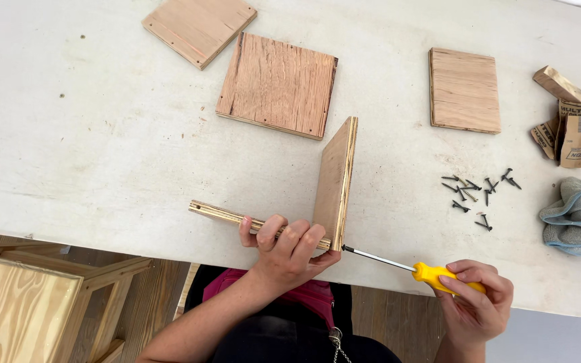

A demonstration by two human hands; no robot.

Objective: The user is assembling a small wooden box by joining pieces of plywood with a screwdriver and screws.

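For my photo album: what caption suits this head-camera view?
Left hand steadies two joined plywood panels while right hand holds a yellow screwdriver against the corner.

Near the bottom middle of the frame, on the table (68,154) edge: two boards standing joined in a corner, one board (230,216) lying along the edge, the other board (336,181) running up from its right end. On the first board, the left hand (289,249). Just right of the corner, touching it, a screwdriver (411,269), held in the right hand (475,302) at lower right. Above, a flat board (277,85) at top middle, another board (199,27) at upper left, a third board (464,90) at upper right. Right of the middle, a small pile of screws (475,191). At the far right edge, folded paper pieces (569,121), with a cloth (579,215) below them.
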